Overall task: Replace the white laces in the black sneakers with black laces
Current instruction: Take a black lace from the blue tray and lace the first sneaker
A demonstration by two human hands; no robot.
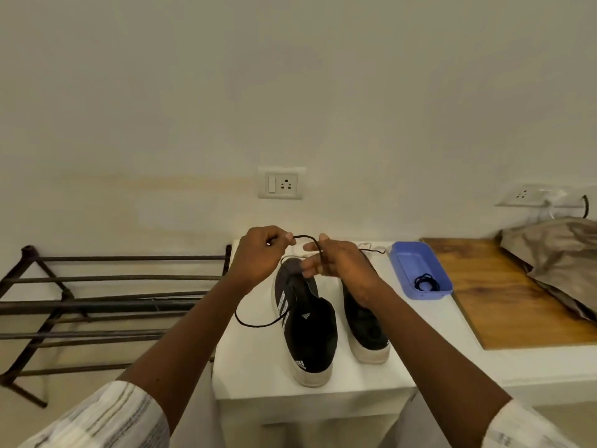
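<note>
One black lace is pinched by left hand and right hand above two sneakers; one coiled lace is seen right of them

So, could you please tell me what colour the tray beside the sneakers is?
The tray is periwinkle blue, seen best in the head view.

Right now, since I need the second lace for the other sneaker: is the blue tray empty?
No, a coiled black lace lies inside the blue tray, at its near end.
</note>
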